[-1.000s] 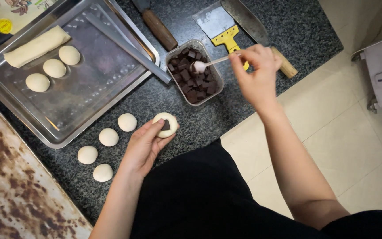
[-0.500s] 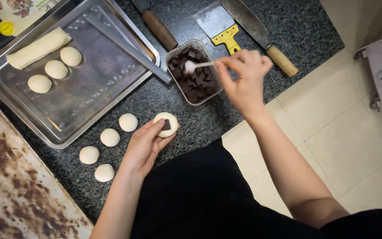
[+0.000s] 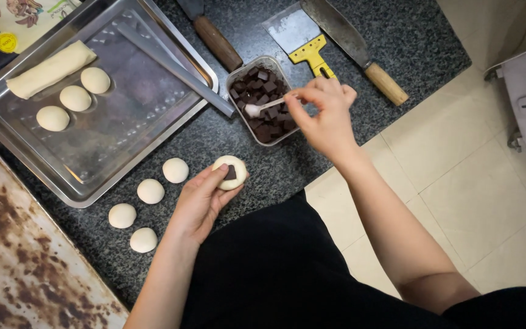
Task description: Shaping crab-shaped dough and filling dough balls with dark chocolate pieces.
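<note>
Left hand: I saw it cupped around a flattened dough disc, fingers curled under it and the thumb on its rim, just above the dark speckled tabletop.
Dough disc: it already carried one dark chocolate piece near its middle.
Right hand: it was closed in a pinch on the handle of a small white spoon, with the bowl down among the chocolate.
Chocolate tub: a clear square container of dark chunks, standing on the tabletop between the metal tray and the yellow-handled scraper.
Dough balls: four lay loose on the tabletop just left of the left hand; three more and a rolled log sat in the tray.
Nearby tools: a wooden-handled cleaver lay beyond the right hand, and a second wooden handle by the tray's corner.
Risk, spoon: I judged a chunk could slide off so shallow a bowl between tub and disc, since the spoon was held far back on its handle.
Risk, disc: I judged the thin dough could tear or sag at the edge if the fingers tightened, letting the piece drop out.
Risk, tub: a sideways push of the spoon might tip or skid the light container.
</note>
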